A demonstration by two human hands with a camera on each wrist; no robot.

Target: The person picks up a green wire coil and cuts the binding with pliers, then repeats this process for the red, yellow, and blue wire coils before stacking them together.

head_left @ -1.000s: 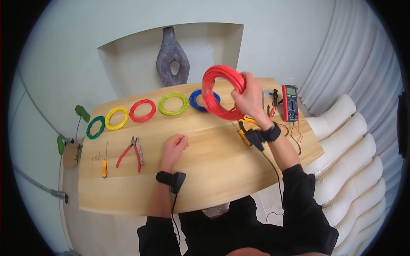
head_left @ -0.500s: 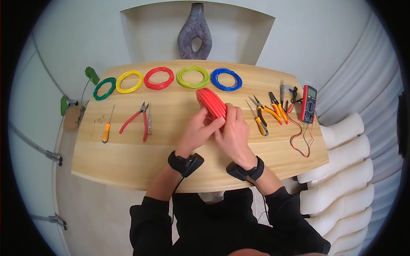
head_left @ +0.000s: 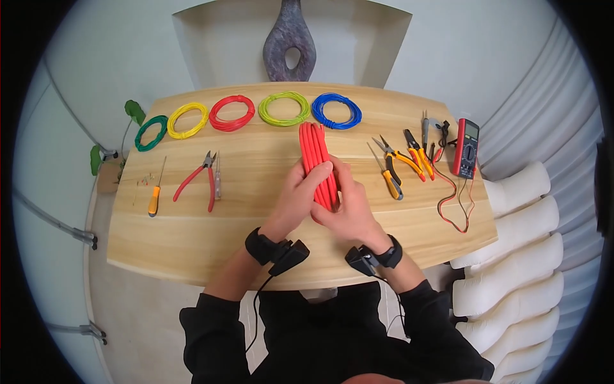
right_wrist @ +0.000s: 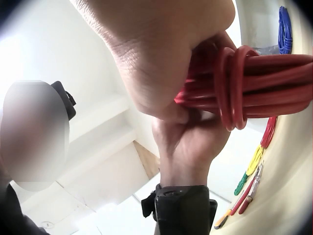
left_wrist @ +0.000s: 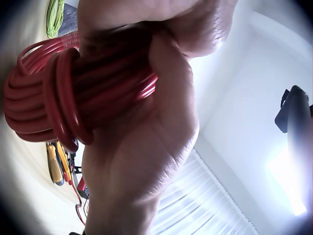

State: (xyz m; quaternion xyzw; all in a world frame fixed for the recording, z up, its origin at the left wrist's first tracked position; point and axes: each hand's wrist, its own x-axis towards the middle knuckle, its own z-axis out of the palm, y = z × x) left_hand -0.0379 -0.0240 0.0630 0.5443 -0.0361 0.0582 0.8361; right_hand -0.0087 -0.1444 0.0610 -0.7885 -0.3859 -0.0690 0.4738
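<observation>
A thick coil of red cable is held on edge above the middle of the table, between both hands. The left hand grips its near left side, thumb across the strands. Opposite it, the right hand curls round the near right side. Both wrist views show a turn of cable wrapped round the bundle, with the coil projecting past the fingers. Part of the coil is hidden in the palms.
Green, yellow, red, lime and blue wire coils line the back. Screwdrivers and red-handled cutters lie left; pliers, a screwdriver, a stripper-like tool and a multimeter with leads lie right. A vase stands behind.
The right hand has brought the thick red coil from the right to the middle, where the left hand took hold too. Since then the coil has turned more edge-on and come slightly lower.
</observation>
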